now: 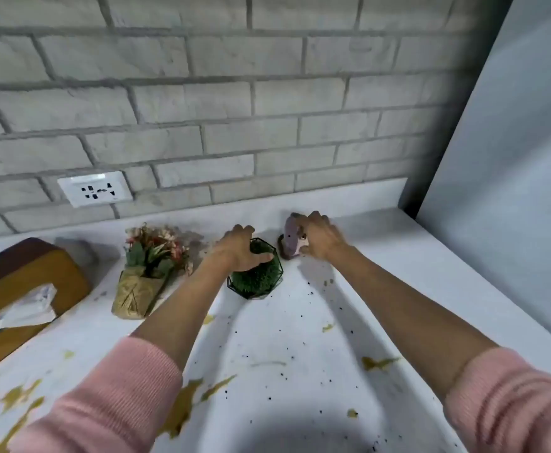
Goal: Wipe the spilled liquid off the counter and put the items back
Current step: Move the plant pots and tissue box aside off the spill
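Hands first: what are they doing?

Both reach out ahead, arms nearly straight and bare from the pink sleeves [104, 397] to the wrist. The left hand [240, 251] lies palm-down on a green pot [258, 279], fingers bent over its far edge and thumb laid across the top, so it has the pot gripped.

And the other one?

The right hand [320, 238] is just right of the left and a little farther off. It is knuckles-up, with the fingers wrapped round a small purple ornament [290, 237]. That ornament stands on a dark base on the counter [300, 322], close beside the pot. I cannot tell whether the two touch.

Is the pot lifted?

Its bottom looks to rest on the counter, directly under the left hand.

Where is the mess?

It lies nearer than both hands, between and beside the forearms: yellow smears [377, 362] and a scatter of dark specks [269, 398]. More yellow shows by the left sleeve.

What lies farther out?

Left of the left hand stand flowers [151, 253] in a woven wrap. Farther left is a brown tissue box [22, 276] with a tissue sticking out. Beyond the hands is a brick wall [235, 93] with a white socket [95, 190] up to the left. A pale flat panel [512, 158] rises right of the right hand.
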